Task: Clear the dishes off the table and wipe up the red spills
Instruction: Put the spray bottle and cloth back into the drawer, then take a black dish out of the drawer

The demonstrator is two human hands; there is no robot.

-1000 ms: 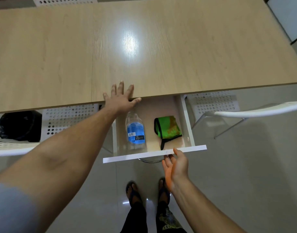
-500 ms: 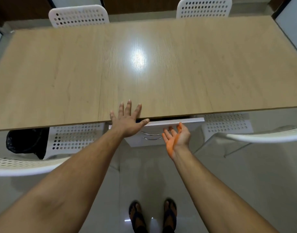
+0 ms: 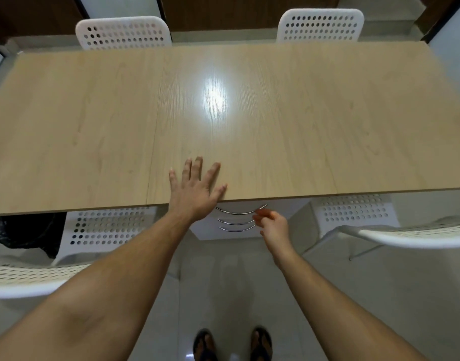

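Resting flat with fingers spread, the left hand (image 3: 195,190) presses the counter (image 3: 328,113) edge at lower centre; the right hand (image 3: 272,225) hangs loosely curled, holding nothing, by the drawer handles (image 3: 236,217). No dishes or spills show. Red-stained fingertips (image 3: 262,212) could smear the counter.

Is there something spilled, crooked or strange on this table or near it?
The table shows no spill and no dishes. One odd thing: the fingertips of the right hand, in front of the drawer handles, look stained orange-red. The left hand lies flat on the table edge.
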